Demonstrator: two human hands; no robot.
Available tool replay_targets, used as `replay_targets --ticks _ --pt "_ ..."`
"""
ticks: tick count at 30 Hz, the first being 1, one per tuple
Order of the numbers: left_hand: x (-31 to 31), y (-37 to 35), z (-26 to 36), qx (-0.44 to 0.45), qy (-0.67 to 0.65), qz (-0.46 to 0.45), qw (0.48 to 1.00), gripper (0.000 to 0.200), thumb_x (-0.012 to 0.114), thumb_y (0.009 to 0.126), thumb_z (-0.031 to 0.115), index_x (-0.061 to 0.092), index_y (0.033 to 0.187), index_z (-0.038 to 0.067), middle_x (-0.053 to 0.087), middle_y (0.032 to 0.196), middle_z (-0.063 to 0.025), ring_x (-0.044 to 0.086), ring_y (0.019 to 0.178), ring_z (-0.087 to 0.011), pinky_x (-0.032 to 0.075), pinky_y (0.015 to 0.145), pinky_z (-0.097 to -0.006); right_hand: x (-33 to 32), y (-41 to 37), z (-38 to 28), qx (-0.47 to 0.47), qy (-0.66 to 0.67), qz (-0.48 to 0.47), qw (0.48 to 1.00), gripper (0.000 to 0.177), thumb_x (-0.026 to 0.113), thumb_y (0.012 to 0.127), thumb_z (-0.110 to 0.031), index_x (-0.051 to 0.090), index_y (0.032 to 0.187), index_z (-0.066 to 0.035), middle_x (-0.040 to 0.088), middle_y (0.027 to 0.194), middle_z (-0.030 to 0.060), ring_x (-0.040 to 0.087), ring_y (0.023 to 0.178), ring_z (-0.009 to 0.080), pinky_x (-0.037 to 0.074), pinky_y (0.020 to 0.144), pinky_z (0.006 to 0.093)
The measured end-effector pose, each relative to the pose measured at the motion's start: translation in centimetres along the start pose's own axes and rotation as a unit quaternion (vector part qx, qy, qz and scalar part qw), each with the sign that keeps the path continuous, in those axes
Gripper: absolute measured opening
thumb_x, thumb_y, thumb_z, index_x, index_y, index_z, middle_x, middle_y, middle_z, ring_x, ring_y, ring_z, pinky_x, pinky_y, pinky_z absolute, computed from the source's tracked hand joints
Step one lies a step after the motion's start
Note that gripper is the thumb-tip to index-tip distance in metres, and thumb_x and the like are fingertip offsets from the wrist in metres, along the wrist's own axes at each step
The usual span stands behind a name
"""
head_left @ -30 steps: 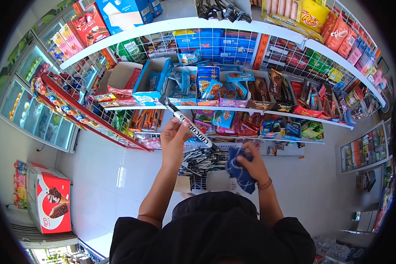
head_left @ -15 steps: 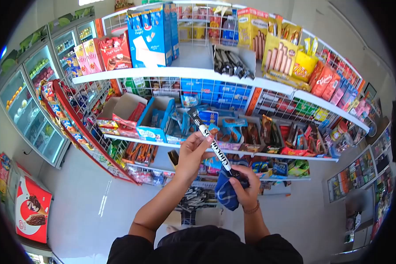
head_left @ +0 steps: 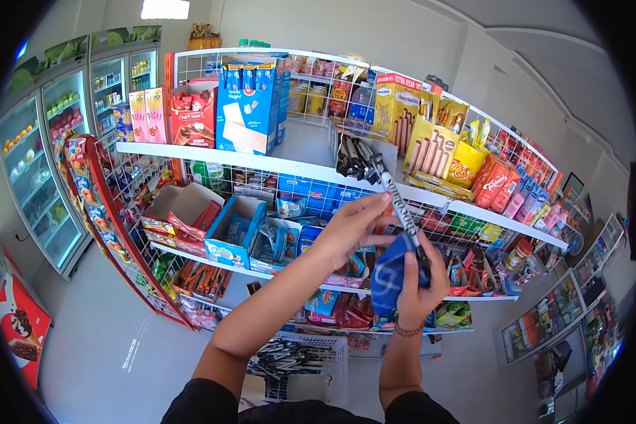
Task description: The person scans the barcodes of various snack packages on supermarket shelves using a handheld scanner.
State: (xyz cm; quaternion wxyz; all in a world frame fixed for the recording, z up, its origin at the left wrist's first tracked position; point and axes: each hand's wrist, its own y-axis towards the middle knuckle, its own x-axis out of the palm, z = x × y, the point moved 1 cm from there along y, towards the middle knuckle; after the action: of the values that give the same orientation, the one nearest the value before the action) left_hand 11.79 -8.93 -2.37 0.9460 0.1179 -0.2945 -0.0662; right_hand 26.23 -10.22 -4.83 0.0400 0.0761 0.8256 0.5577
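A slim black-and-white wrapped chocolate wafer stick [head_left: 401,205] slants between my two hands, its upper end level with the top shelf. My left hand [head_left: 357,230] is closed, its fingertips pinching the stick near its middle. Lower down, my right hand [head_left: 422,286] grips the stick's bottom end together with a dark blue cloth [head_left: 389,279] that hangs in folds to its left. Just behind the stick's tip, an open box [head_left: 385,154] on the top shelf holds several similar dark sticks.
Snack boxes line the top shelf [head_left: 304,169], including a tall blue wafer box [head_left: 246,113] and yellow wafer packs [head_left: 431,148]. Blue-edged cartons [head_left: 230,244] fill the tier below. Near my body, a white basket [head_left: 343,360] contains several black-and-white sticks. Glass-door fridges [head_left: 32,177] stand left.
Both hands have moved up and to the right in view with the stick and cloth. The stick's tip now reaches the open box. The camera has tilted upward.
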Motion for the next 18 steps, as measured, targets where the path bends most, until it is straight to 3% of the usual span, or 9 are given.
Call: replay_targets --ticks 4,6,7,8,10,12,14,15,18 --pt "-0.5 -0.3 0.2 0.014 0.071 0.037 0.997 0.033 0.052 0.086 0.024 0.050 0.114 0.008 0.055 0.107 -0.0022 0.054 0.095 -0.0104 0.048 0.073 -0.0268 2.0 3.6 2.3 0.056 0.025 -0.022 0.998 0.027 0.061 0.077 -0.004 0.059 0.103 0.001 0.062 0.088 0.0093 0.053 0.073 0.0084 0.042 0.065 0.0211" --pt "-1.5 -0.3 -0.6 0.161 0.146 0.070 0.973 0.031 0.055 0.084 0.018 0.051 0.113 0.007 0.056 0.107 -0.0023 0.053 0.090 -0.0089 0.048 0.072 -0.0266 3.0 5.3 2.8 0.061 0.024 -0.027 0.997 0.026 0.061 0.077 -0.005 0.059 0.103 0.000 0.062 0.087 0.0083 0.053 0.072 0.0075 0.042 0.065 0.0207" --pt "-2.3 -0.1 -0.4 0.196 0.206 0.104 0.953 0.029 0.056 0.082 0.010 0.052 0.110 0.005 0.055 0.106 -0.0028 0.051 0.087 -0.0083 0.048 0.072 -0.0265 3.3 5.7 2.9 0.067 0.023 -0.032 0.997 0.026 0.061 0.078 -0.007 0.060 0.103 0.000 0.063 0.085 0.0072 0.053 0.071 0.0067 0.042 0.065 0.0203" --pt "-2.9 0.1 -0.1 0.197 0.205 0.104 0.953 0.029 0.056 0.082 0.010 0.052 0.110 0.005 0.055 0.106 -0.0028 0.051 0.087 -0.0083 0.048 0.072 -0.0265 3.2 5.9 2.9 0.066 0.023 -0.034 0.997 0.026 0.061 0.078 -0.007 0.060 0.103 0.000 0.063 0.085 0.0072 0.053 0.071 0.0067 0.042 0.065 0.0203" --pt "-4.0 0.4 1.1 0.304 0.270 0.134 0.904 0.026 0.056 0.080 0.006 0.053 0.106 0.004 0.054 0.103 -0.0025 0.051 0.085 -0.0078 0.047 0.072 -0.0261 3.0 6.6 2.2 0.043 0.033 -0.017 0.998 0.026 0.058 0.081 -0.007 0.058 0.105 0.001 0.061 0.086 0.0036 0.051 0.070 0.0036 0.041 0.062 0.0167" --pt "-4.3 0.5 2.7 0.327 0.287 0.149 0.888 0.024 0.056 0.078 0.003 0.053 0.102 0.003 0.054 0.099 -0.0043 0.052 0.086 -0.0102 0.046 0.073 -0.0261 1.6 6.0 0.8 0.080 0.022 0.002 0.997 0.025 0.057 0.081 -0.007 0.058 0.105 0.000 0.061 0.081 0.0015 0.051 0.067 0.0031 0.040 0.061 0.0152" --pt "-4.8 0.8 4.3 0.464 0.459 0.197 0.731 0.023 0.055 0.077 0.002 0.053 0.100 0.002 0.054 0.096 -0.0075 0.053 0.084 -0.0149 0.044 0.074 -0.0269 -0.1 5.4 0.1 0.048 0.013 0.013 0.999 0.025 0.059 0.079 -0.004 0.059 0.104 0.000 0.063 0.083 0.0047 0.052 0.063 0.0038 0.040 0.057 0.0160" --pt "-5.6 1.5 4.8 0.513 0.503 0.199 0.667 0.027 0.056 0.077 0.005 0.051 0.104 0.002 0.052 0.096 -0.0108 0.053 0.088 -0.0221 0.042 0.080 -0.0305 -1.1 4.9 0.1 0.083 -0.009 -0.012 0.996 0.025 0.058 0.079 -0.003 0.059 0.104 0.000 0.063 0.086 0.0051 0.051 0.063 0.0032 0.039 0.056 0.0151" --pt "-7.0 3.4 6.0 0.518 0.557 0.181 0.623 0.039 0.059 0.076 0.016 0.047 0.111 0.005 0.050 0.105 -0.0134 0.048 0.096 -0.0303 0.039 0.083 -0.0358 -1.7 4.7 0.7 0.096 -0.024 -0.051 0.994 0.024 0.058 0.079 -0.003 0.060 0.103 0.000 0.063 0.089 0.0052 0.051 0.062 0.0030 0.039 0.055 0.0149"
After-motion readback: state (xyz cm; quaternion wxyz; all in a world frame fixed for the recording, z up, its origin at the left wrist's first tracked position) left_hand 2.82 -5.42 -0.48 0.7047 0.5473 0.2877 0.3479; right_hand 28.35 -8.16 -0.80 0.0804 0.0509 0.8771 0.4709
